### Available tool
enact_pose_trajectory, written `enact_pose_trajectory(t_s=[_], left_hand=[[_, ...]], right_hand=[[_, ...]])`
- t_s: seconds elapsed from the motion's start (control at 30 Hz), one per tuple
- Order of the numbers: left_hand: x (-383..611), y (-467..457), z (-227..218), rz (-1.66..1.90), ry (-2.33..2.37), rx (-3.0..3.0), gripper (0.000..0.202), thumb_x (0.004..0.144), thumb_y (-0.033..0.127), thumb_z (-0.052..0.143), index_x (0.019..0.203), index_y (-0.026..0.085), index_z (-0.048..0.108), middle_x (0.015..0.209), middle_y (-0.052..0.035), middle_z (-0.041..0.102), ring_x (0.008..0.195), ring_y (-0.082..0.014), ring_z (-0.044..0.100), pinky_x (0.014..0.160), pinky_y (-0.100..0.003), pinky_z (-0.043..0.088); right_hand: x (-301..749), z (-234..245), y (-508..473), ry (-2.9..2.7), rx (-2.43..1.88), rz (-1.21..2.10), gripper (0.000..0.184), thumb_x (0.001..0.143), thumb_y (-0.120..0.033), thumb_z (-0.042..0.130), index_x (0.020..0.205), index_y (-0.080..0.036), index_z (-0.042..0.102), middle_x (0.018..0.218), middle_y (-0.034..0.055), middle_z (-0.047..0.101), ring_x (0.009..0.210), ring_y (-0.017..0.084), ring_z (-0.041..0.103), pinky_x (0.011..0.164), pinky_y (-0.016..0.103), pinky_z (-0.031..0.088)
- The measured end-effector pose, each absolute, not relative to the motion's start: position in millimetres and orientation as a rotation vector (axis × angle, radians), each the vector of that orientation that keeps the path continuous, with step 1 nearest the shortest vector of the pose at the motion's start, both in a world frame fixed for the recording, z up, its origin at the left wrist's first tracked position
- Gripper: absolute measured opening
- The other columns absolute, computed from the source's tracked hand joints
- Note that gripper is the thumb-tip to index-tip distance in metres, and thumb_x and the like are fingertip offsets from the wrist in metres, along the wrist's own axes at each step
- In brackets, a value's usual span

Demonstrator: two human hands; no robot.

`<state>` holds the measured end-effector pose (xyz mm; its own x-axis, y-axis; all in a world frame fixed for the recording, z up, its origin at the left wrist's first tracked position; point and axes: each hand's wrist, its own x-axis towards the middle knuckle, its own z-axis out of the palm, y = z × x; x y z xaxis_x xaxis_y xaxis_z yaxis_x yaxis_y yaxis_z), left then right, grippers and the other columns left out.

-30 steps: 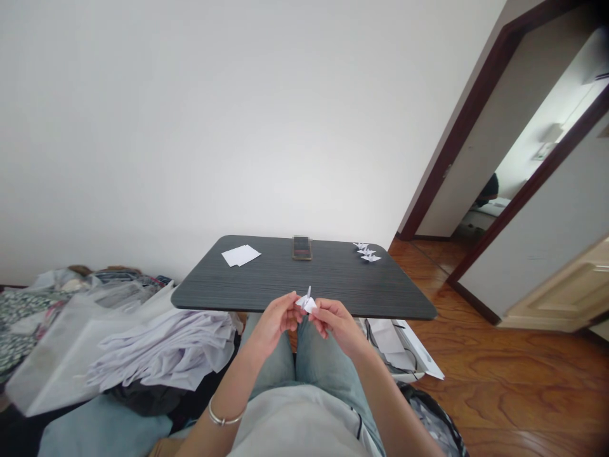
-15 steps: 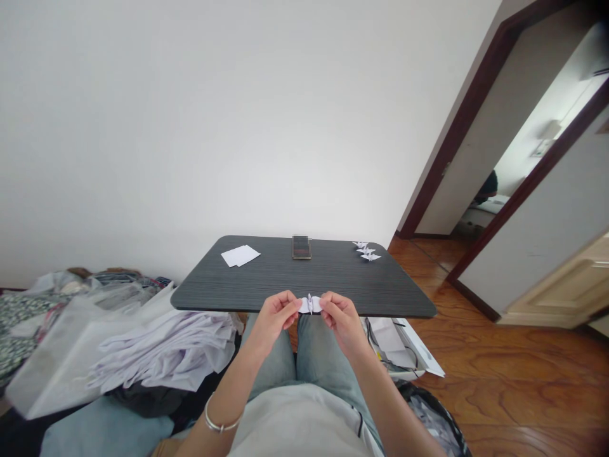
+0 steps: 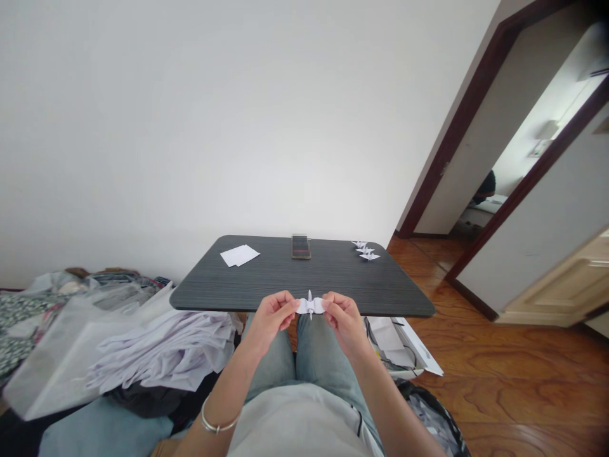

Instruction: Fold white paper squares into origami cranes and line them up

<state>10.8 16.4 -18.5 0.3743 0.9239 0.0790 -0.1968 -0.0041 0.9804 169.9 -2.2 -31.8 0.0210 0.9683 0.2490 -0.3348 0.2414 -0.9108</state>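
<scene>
A white paper crane is stretched between my two hands at the front edge of the dark table. My left hand pinches the tip of one wing, and my right hand pinches the other. The wings lie spread out flat to both sides, with the thin neck and tail pointing away from and toward me. Several finished paper cranes stand in a row at the table's back right. White paper sheets lie overlapping at the back left.
A phone rests at the table's back middle, near the white wall. Folded white cloth and clothes are piled to the left. Right of my legs stand a box with papers and cables and a black bag.
The crane's wings have been drawn wider apart and its body has flattened open, so neck and tail show longer. My right hand has shifted slightly to the right.
</scene>
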Motion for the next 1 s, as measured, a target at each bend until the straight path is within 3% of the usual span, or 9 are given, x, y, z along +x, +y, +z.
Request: enact_pose_trajectory(t_s=[0.7, 1.0], left_hand=[[5.7, 10.1, -8.0, 1.011, 0.741, 1.247, 0.034, 0.069, 0.041, 0.066, 0.058, 0.016, 0.046, 0.047, 0.0060, 0.042, 0.040, -0.0032, 0.031, 0.039, -0.019, 0.018], [10.1, 27.3, -23.6, 1.018, 0.821, 1.295, 0.033, 0.070, 0.040, 0.064, 0.057, 0.015, 0.047, 0.046, 0.0057, 0.044, 0.039, -0.0033, 0.033, 0.039, -0.018, 0.020]], right_hand=[[171.5, -25.3, -10.5, -1.121, -0.759, 1.153, 0.031, 0.072, -0.030, 0.062, 0.048, -0.019, 0.044, 0.044, -0.0062, 0.038, 0.039, 0.006, 0.025, 0.041, 0.024, 0.015], [171.8, -45.4, 9.0, -1.109, -0.910, 1.151, 0.032, 0.071, -0.034, 0.062, 0.051, -0.019, 0.043, 0.043, -0.0071, 0.039, 0.038, 0.006, 0.025, 0.040, 0.023, 0.014]])
